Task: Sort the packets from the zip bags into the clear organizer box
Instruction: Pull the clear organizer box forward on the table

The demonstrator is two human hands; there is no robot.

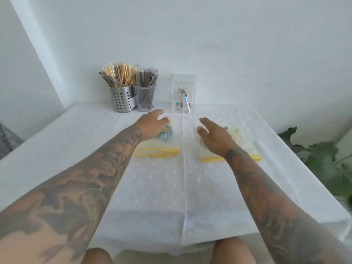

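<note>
Two clear zip bags with yellow seals lie side by side on the white tablecloth. The left zip bag (pixel 162 145) holds blue and green packets. Over its far end hovers my left hand (pixel 151 125), fingers apart, holding nothing. The right zip bag (pixel 240 143) holds pale packets, and my right hand (pixel 213 136) is spread open above its left half. Behind both, against the wall, stands the clear organizer box (pixel 183 93), upright, with a few small items inside. The frame is motion-blurred.
A perforated steel cup (pixel 122 99) full of wrapped straws and a clear cup (pixel 144 98) of dark straws stand at the back left. A green plant (pixel 322 161) leans in past the table's right edge. The tablecloth (pixel 167 187) drapes over my knees at the near edge.
</note>
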